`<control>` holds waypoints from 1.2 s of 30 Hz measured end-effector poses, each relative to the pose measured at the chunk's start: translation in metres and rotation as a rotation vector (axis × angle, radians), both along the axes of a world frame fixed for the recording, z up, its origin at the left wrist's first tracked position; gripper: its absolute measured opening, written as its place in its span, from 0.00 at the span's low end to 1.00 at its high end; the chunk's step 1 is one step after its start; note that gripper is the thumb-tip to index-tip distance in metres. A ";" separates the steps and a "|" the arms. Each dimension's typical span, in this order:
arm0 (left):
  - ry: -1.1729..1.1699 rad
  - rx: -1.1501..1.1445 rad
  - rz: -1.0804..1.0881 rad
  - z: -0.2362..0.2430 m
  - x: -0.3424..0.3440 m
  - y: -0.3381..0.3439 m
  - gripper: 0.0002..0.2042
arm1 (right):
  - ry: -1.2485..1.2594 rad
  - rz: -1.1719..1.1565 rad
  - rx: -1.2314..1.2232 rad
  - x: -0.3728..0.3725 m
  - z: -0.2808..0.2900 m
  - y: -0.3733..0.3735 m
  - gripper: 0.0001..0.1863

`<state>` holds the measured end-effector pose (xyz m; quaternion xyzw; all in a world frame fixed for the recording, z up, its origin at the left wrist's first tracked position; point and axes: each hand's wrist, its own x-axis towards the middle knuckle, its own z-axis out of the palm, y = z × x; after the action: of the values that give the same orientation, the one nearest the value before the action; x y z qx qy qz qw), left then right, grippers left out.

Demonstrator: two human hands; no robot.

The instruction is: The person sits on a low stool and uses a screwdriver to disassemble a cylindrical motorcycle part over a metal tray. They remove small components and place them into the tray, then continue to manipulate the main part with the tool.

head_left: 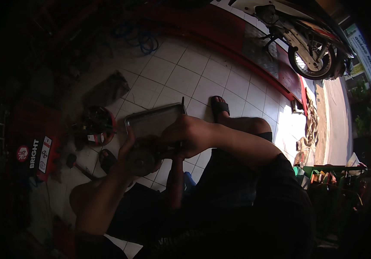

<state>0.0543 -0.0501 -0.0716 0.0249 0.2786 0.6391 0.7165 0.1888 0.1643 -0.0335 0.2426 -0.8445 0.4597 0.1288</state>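
Note:
My left hand [130, 144] is closed around a round, dull metal part [141, 160], its thumb raised along the part's edge. Close beside it, my right hand [187, 133] has its fingers curled at the part's right side, in shadow. A tool with a red handle [175, 183] points down toward me from under the right hand. Above that hand's knuckles a thin dark rod [183, 102] sticks up; whether it belongs to the same tool I cannot tell. Just beyond both hands, a shallow metal tray [151, 118] lies on the tiles.
A round red container of parts [97, 125] sits left of the tray, near a dark flat piece [107, 89]. A red case [34, 149] stands far left. Blue hose [144, 43] coils at the back. A motorbike [310, 47] stands beyond a red platform [233, 43]; green crates [332, 177] are at right.

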 end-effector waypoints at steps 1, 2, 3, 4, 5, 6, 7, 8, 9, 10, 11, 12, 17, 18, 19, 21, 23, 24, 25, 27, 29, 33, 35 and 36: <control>0.024 -0.031 0.010 0.003 -0.002 -0.001 0.43 | 0.005 -0.005 -0.004 -0.003 0.001 0.000 0.26; 0.040 -0.058 0.010 0.005 -0.002 -0.003 0.43 | 0.002 -0.018 -0.003 -0.005 0.003 -0.003 0.26; -0.005 -0.015 0.007 0.007 -0.002 -0.004 0.43 | -0.056 -0.028 -0.029 -0.007 0.011 -0.005 0.26; -0.044 0.031 0.009 0.010 -0.003 -0.005 0.44 | -0.110 -0.033 -0.051 -0.009 0.019 -0.006 0.27; -0.091 0.087 -0.002 0.010 -0.003 -0.003 0.44 | -0.148 -0.060 -0.141 -0.009 0.020 -0.001 0.24; -0.090 0.128 -0.002 0.007 -0.003 -0.005 0.44 | -0.182 -0.087 -0.240 -0.009 0.020 0.004 0.23; -0.088 0.176 -0.002 0.002 -0.003 -0.004 0.45 | -0.222 -0.118 -0.394 -0.009 0.019 0.011 0.22; -0.084 0.222 -0.003 0.000 -0.004 -0.003 0.45 | -0.257 -0.248 -0.467 -0.009 0.018 0.011 0.21; -0.105 0.291 -0.057 -0.002 -0.007 0.000 0.46 | -0.287 -0.375 -0.551 -0.011 0.018 0.009 0.21; -0.104 0.282 -0.050 -0.002 -0.007 0.003 0.46 | -0.310 -0.605 -0.539 -0.014 0.025 0.007 0.21; -0.102 0.272 -0.044 0.000 -0.008 0.005 0.46 | -0.389 -0.705 -0.688 -0.017 0.028 0.008 0.19; -0.100 0.261 -0.036 0.001 -0.008 0.006 0.46 | -0.371 -0.722 -0.779 -0.019 0.018 0.016 0.18; -0.188 0.167 0.111 -0.011 -0.012 0.007 0.43 | -0.386 -0.554 -1.291 -0.020 0.012 0.039 0.21; -0.193 0.158 0.136 -0.012 -0.014 0.007 0.42 | -0.371 -0.513 -1.382 -0.019 0.018 0.041 0.21; -0.195 0.162 0.141 -0.011 -0.014 0.007 0.42 | -0.337 -0.406 -1.376 -0.015 0.022 0.045 0.21; -0.188 0.158 0.170 -0.010 -0.017 0.003 0.41 | -0.343 -0.295 -1.247 -0.013 0.041 0.040 0.22; -0.183 0.162 0.168 -0.012 -0.018 0.003 0.41 | -0.351 -0.190 -1.129 -0.009 0.050 0.043 0.22; -0.180 0.163 0.167 -0.012 -0.018 0.003 0.41 | -0.416 -0.233 -0.964 -0.004 0.057 0.045 0.21; -0.180 0.156 0.168 -0.012 -0.018 0.003 0.41 | -0.478 -0.272 -0.799 0.002 0.068 0.045 0.20; -0.179 0.140 0.170 -0.012 -0.017 0.003 0.41 | -0.459 -0.313 -0.567 0.006 0.071 0.044 0.17; -0.153 0.124 0.158 -0.015 -0.017 0.004 0.41 | -0.375 -0.295 -0.701 0.008 0.070 0.032 0.16; -0.209 0.120 0.130 -0.023 -0.016 0.009 0.43 | -0.193 -0.218 -0.729 0.007 0.065 0.031 0.13; -0.147 0.080 0.128 -0.021 -0.014 0.011 0.41 | -0.128 -0.192 -0.741 0.007 0.062 0.029 0.12; -0.116 0.061 0.127 -0.020 -0.013 0.011 0.41 | -0.118 -0.191 -0.767 0.008 0.064 0.027 0.12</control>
<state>0.0417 -0.0389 -0.0917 -0.0078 0.2183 0.6917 0.6884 0.1965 0.1916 0.0300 0.0705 -0.6363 0.7408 0.2034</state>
